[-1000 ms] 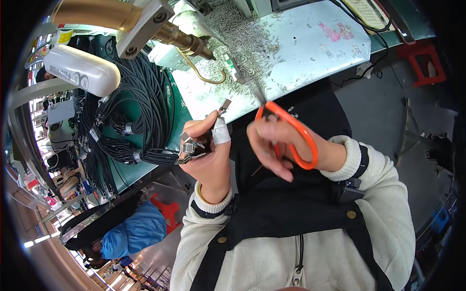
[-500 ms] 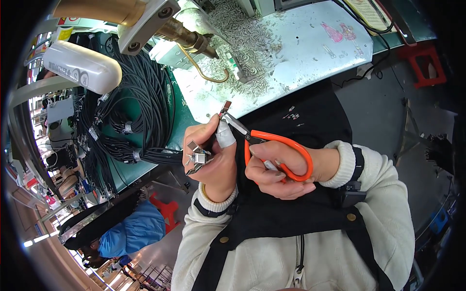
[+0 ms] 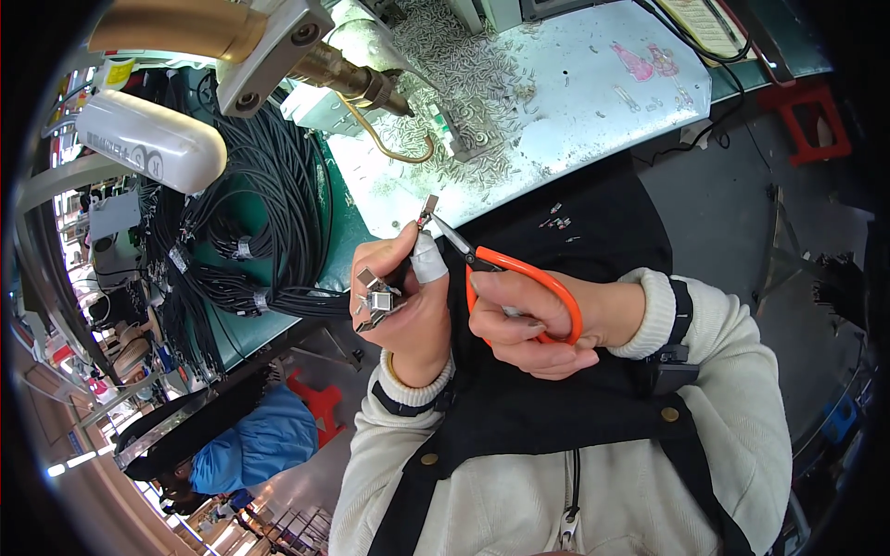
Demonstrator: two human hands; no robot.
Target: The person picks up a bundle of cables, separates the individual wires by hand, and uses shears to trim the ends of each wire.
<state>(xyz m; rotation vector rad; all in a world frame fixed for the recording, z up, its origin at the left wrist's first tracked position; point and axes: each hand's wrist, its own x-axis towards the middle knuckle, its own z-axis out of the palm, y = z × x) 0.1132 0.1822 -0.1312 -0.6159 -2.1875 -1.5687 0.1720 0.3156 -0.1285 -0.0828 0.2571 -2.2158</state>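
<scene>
Pinched between thumb and forefinger of my left hand [image 3: 408, 320] is a cable end with a small metal connector [image 3: 429, 206] pointing up. White tape [image 3: 428, 258] wraps a finger of that hand. Several more metal connectors [image 3: 378, 298] stick out from between its curled fingers. My right hand [image 3: 533, 324] is closed around orange-handled scissors [image 3: 533, 269] with wide loops. Their dark pointed tips lie just right of the held connector, seemingly slightly apart from it.
A machine with a brass-coloured nozzle [image 3: 394, 97] overhangs a pale work plate [image 3: 575, 120] strewn with small metal bits. Coiled black cables [image 3: 278, 185] lie on the green table at left. Small parts [image 3: 558, 222] rest on my dark apron. A person in blue [image 3: 255, 435] sits lower left.
The scissor tips have backed slightly off the held connector, and the orange handle has shifted left in my right hand. My left hand has barely moved; the connector is tilted a little differently.
</scene>
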